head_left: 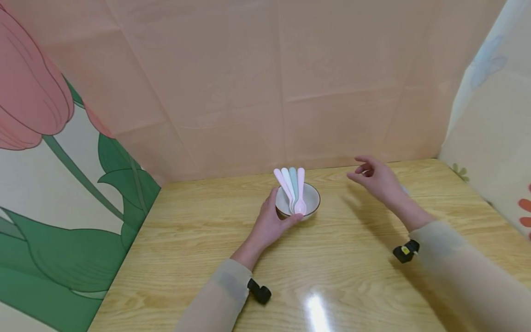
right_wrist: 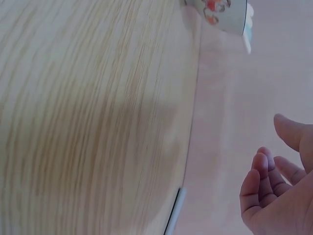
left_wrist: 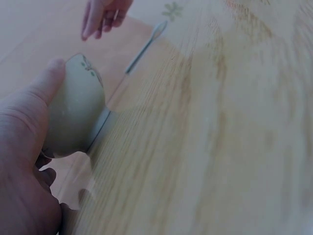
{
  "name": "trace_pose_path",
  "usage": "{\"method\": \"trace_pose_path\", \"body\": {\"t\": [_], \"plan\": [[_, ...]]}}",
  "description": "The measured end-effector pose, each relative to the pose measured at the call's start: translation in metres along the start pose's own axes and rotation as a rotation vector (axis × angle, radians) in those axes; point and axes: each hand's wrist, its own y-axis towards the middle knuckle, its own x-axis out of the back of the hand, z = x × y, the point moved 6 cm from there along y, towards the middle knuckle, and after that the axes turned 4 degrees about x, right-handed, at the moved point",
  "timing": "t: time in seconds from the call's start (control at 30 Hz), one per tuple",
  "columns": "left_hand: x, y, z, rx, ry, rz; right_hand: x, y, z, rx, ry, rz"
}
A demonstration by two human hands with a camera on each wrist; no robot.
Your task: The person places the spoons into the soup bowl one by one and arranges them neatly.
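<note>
My left hand (head_left: 269, 226) grips the left side of a small bowl (head_left: 313, 198), its thumb along the near rim. The bowl is pale inside with a brown rim; its outside carries a flower print in the right wrist view. Several spoons (head_left: 301, 189) in pink, white and blue-green lean in the bowl, handles pointing away. My right hand (head_left: 376, 180) hovers to the right of the bowl with loosely bent fingers, holding nothing. Beyond the bowl in the left wrist view, one more spoon (left_wrist: 142, 51), bluish, lies on the table; my right arm mostly hides it in the head view.
The wooden table (head_left: 186, 258) meets a pink-covered wall (head_left: 249, 115) at the back. A panel with painted tulips (head_left: 33, 83) stands on the left, and a pale patterned panel (head_left: 493, 138) on the right. Light glares off the table's near part.
</note>
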Motion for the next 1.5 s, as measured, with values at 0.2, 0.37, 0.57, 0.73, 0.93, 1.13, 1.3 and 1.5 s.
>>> {"method": "trace_pose_path", "body": {"t": [0.2,0.37,0.57,0.73,0.93,1.13,1.3,1.5], "plan": [[0.0,-0.001,0.0,0.011,0.003,-0.002,0.009,-0.002,-0.008,0.007,-0.002,0.005],[-0.001,0.0,0.0,0.019,0.013,-0.002,0.019,-0.005,-0.014,-0.009,-0.018,0.008],[-0.001,0.0,-0.002,0.012,0.011,-0.002,0.032,-0.005,-0.028,-0.051,-0.01,0.004],[0.0,0.0,-0.003,0.002,0.007,-0.003,0.041,-0.004,-0.037,-0.045,-0.04,-0.011],[0.0,0.0,-0.003,0.007,0.016,0.004,0.049,-0.002,-0.051,-0.052,-0.07,-0.017],[0.0,0.0,-0.002,0.009,0.015,0.004,0.052,0.001,-0.065,-0.063,-0.086,-0.024],[0.002,-0.001,-0.002,0.012,0.006,0.001,0.054,0.003,-0.076,-0.078,-0.079,-0.007],[0.001,-0.002,0.0,0.033,0.016,0.003,0.054,0.005,-0.088,-0.077,-0.071,-0.003]]}}
